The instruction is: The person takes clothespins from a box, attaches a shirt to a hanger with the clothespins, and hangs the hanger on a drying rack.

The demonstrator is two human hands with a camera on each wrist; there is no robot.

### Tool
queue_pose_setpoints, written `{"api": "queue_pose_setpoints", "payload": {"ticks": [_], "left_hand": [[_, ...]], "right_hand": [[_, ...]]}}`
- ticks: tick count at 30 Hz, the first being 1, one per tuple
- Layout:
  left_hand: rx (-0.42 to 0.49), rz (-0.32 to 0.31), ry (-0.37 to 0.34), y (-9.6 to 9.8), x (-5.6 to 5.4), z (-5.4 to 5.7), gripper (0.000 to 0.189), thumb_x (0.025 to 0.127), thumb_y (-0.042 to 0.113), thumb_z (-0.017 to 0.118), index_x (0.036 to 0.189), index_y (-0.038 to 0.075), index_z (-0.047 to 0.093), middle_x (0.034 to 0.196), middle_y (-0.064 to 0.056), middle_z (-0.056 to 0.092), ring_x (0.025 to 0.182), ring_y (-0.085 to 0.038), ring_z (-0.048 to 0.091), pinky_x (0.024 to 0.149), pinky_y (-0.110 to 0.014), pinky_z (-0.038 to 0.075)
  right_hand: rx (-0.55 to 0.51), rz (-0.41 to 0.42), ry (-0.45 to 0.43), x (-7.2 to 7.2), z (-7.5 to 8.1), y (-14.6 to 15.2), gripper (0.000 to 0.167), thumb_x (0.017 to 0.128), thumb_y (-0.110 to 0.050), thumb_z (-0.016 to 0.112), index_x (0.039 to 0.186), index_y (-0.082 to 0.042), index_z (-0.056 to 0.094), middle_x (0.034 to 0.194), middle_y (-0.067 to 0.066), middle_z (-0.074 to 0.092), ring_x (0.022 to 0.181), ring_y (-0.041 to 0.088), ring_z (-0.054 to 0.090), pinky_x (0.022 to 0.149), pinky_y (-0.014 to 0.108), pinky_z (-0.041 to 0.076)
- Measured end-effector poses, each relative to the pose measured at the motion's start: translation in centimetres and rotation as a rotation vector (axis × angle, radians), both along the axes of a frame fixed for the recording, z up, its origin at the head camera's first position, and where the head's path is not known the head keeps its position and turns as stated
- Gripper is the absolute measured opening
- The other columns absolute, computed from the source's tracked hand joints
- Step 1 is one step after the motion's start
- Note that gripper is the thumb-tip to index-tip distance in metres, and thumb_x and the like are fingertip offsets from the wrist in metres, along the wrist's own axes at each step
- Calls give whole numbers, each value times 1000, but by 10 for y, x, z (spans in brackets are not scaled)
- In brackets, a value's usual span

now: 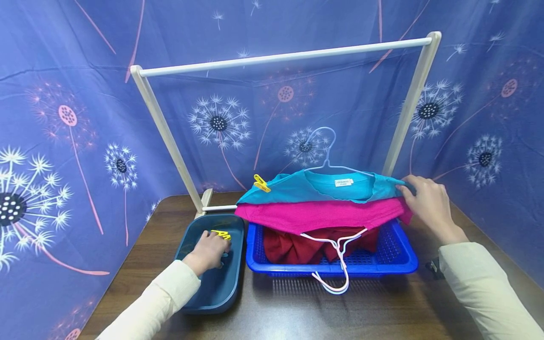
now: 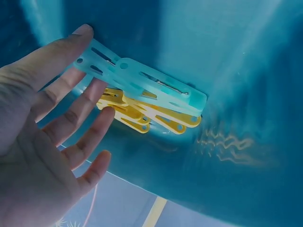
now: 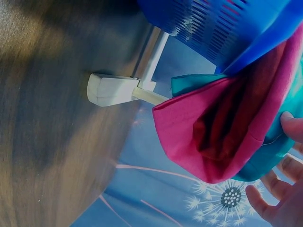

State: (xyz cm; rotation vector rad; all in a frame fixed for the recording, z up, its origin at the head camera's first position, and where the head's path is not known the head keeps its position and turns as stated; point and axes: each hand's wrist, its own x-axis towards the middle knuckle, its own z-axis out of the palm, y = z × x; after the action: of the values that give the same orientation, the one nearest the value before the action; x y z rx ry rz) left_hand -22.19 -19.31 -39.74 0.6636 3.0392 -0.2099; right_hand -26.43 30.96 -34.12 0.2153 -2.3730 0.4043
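Observation:
In the dark teal tub point(image 1: 193, 283) my left hand point(image 1: 208, 250) reaches among clothespins. In the left wrist view the thumb and loosely spread fingers stand around the end of a light teal clothespin point(image 2: 161, 85); yellow clothespins point(image 2: 161, 118) lie beneath. My right hand point(image 1: 430, 200) pinches the right shoulder of a turquoise shirt point(image 1: 289, 189), thumb on the cloth. That shirt is on a light blue hanger point(image 1: 327, 163), and a yellow clothespin point(image 1: 261, 183) is clipped at its left shoulder. Under it lies a magenta garment point(image 1: 314, 216).
A blue basket point(image 1: 293, 270) holds dark red cloth point(image 1: 293, 248). White hangers point(image 1: 340, 255) stick out over its front rim. Behind stands a wooden rack with a white top bar point(image 1: 284, 57). Everything rests on a brown wooden table point(image 1: 272, 311), with a patterned blue curtain point(image 1: 263, 113) behind.

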Motion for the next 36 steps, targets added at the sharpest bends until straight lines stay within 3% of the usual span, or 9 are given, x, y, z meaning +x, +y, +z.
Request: {"api": "queue_pose_setpoints", "payload": {"ticks": [13,22,29,30,36], "left_hand": [[-2,4,-2,0,0,-1,28,58,19,85,76,16,64,81,1,66,91,-28,59,81,-48,38],[16,2,8,0,2,8,25,61,21,84,78,14,66,79,0,66,87,-27,59,77,-45,37],[60,-58,88,-4,2,12,26,61,21,82,78,13,64,77,0,66,75,-24,54,70,-42,36],[56,-83,122,-7,0,9,27,62,25,82,78,14,64,77,1,66,74,-23,54,69,-42,35],[62,-76,144,-7,-1,16,28,66,27,80,86,12,68,80,0,68,78,-24,56,74,-44,37]], "right_hand": [[1,5,8,1,1,0,17,81,-11,65,92,1,63,84,25,64,77,46,57,64,57,35],[1,2,-1,1,0,0,16,82,-11,64,93,1,63,86,26,64,77,46,57,64,57,35],[3,-1,-8,3,1,0,17,82,-12,64,93,1,63,85,26,64,77,47,57,65,58,35],[2,-1,-7,3,1,0,17,82,-12,64,93,1,63,85,26,64,78,47,57,65,58,35],[1,5,2,2,1,0,16,82,-11,64,92,1,63,84,25,64,77,46,57,64,57,35]]}}
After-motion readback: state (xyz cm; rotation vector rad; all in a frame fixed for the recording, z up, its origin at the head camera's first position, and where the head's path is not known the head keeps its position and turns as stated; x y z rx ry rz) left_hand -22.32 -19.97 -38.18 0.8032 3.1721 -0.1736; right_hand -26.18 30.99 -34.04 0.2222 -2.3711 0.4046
